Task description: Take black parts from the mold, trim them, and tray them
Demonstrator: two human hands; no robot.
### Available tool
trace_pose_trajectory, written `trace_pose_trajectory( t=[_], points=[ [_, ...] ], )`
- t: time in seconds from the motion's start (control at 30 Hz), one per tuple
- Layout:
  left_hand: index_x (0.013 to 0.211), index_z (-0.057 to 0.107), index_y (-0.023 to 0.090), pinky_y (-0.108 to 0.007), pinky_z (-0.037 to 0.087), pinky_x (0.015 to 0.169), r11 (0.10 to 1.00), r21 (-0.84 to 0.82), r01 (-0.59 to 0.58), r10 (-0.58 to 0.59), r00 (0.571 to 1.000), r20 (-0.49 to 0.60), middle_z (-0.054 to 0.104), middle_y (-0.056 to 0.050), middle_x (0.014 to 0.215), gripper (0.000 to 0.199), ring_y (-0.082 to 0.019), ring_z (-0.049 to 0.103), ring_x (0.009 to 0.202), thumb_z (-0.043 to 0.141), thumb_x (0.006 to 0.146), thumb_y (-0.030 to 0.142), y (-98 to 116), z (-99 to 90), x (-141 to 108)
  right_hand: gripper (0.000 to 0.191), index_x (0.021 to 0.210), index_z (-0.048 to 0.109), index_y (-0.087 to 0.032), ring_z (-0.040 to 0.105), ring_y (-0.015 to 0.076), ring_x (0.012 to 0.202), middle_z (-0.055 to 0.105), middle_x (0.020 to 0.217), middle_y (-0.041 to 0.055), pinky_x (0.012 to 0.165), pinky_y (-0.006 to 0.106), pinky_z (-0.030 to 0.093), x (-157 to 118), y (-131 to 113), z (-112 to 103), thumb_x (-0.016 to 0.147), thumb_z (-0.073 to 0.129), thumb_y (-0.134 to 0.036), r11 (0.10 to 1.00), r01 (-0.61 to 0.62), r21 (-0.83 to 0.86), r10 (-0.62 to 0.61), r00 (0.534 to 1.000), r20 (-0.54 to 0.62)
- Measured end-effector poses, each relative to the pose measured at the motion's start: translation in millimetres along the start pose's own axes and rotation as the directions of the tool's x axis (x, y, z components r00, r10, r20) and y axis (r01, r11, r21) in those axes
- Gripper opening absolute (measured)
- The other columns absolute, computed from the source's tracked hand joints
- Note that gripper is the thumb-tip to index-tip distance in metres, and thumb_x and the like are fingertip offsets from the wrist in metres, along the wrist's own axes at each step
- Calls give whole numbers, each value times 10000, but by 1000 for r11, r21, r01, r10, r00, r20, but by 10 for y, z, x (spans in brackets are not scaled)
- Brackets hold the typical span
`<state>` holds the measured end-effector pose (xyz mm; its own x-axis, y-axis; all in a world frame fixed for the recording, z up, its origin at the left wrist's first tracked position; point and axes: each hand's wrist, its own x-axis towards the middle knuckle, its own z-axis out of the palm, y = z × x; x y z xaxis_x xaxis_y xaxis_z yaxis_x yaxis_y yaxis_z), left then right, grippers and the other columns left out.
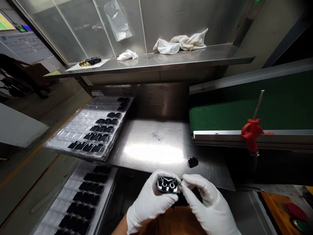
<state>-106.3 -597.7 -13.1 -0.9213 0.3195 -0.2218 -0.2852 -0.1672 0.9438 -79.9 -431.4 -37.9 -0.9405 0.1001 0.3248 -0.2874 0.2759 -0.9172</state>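
Observation:
My left hand (155, 202), in a white glove, is closed around a small black plastic housing (168, 185). The housing's open face, with two round rings inside, points toward me. My right hand (205, 199), also gloved in white, is pinched with thumb and forefinger together at the housing's right edge. Whatever lies between those fingertips, if anything, is hidden. Beyond the hands, a second black plastic part (193, 162) rests on the steel table (149, 137).
On the left, a clear plastic tray (78, 114) holds rows of black parts, and another tray (97, 202) sits lower. A green conveyor belt (230, 114) with a red clamp (251, 132) runs at right. White cloths (168, 46) lie on the steel shelf (151, 63).

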Motion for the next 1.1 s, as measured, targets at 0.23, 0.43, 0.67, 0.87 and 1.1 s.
trace_pose_trajectory(
  t=[0.23,0.43,0.67,0.87,1.1],
  points=[
    [848,560,199,-367,516,849,996,80,-47,52,997,-56,697,-84,983,259,-220,679,892,719,701,58,-9,54,17,260,1111,610,-241,677,219,897,698,983,70,833,396,576,173,125,-251,853,635,-216,883,218,-417,-256,966,-37],
    [889,520,206,-302,512,703,975,-187,118,-143,982,-122,697,-31,819,377,-191,681,728,775,637,89,-331,-74,130,589,1274,530,-100,514,417,1220,570,1259,252,1001,551,431,787,270,-1202,818,658,-450,434,-129,-892,-353,886,-300],
    [989,674,120,-254,507,700,753,-582,306,-393,919,-24,666,-64,890,257,-146,642,773,754,774,237,-707,-170,126,774,1248,505,-70,503,414,1182,647,1135,239,1006,573,294,1273,652,-1648,791,531,-694,103,-13,-995,-226,973,-37],
    [954,638,121,-243,539,596,538,-739,406,-599,801,3,673,-58,865,202,-139,657,671,726,801,221,-882,-262,130,460,1034,587,-152,641,294,928,701,948,152,1081,528,266,1397,955,-1721,842,505,-562,279,89,-956,-220,975,27],
    [914,581,155,-236,555,619,535,-709,460,-753,639,-153,657,-47,781,209,-150,674,691,721,759,156,-1547,-575,162,474,1272,553,-258,632,264,1122,677,1188,85,959,406,502,888,684,-1677,817,610,-381,796,296,-528,-149,941,303]
  ],
)
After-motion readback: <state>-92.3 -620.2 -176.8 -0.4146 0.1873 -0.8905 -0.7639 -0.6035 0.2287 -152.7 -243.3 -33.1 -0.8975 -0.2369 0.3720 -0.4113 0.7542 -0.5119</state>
